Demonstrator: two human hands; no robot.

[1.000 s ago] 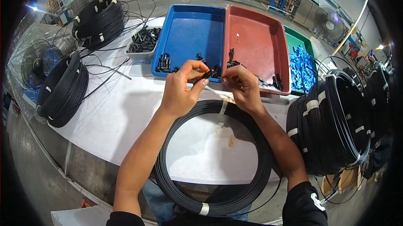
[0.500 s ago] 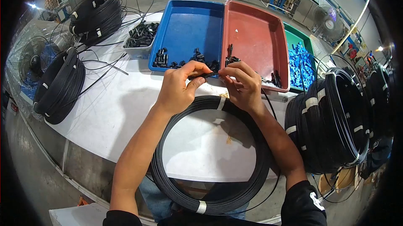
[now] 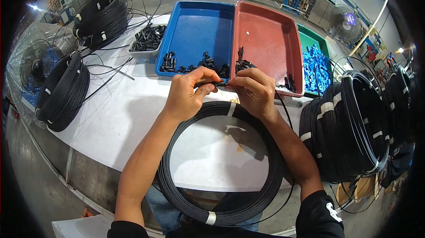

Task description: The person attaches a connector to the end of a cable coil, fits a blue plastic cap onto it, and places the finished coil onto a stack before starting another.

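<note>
Above the near edge of the trays, my left hand pinches a small, slim black connector part between thumb and fingers. My right hand is closed at the part's right end, its fingertips nearly meeting the left ones. From behind my right hand a thin black cable runs down toward a large coil of black cable, which lies below my forearms and overhangs the table's front edge. White tape binds the coil. My fingers hide most of the part and where the cable meets it.
A blue tray and a red tray hold small black parts. A green tray holds blue pieces. A clear box of black parts stands left. More cable coils stand left, and a stack of coils right.
My right hand's fingers have curled in and shifted slightly at the black part. The part now lies more level between my hands. The coil has hardly moved.
</note>
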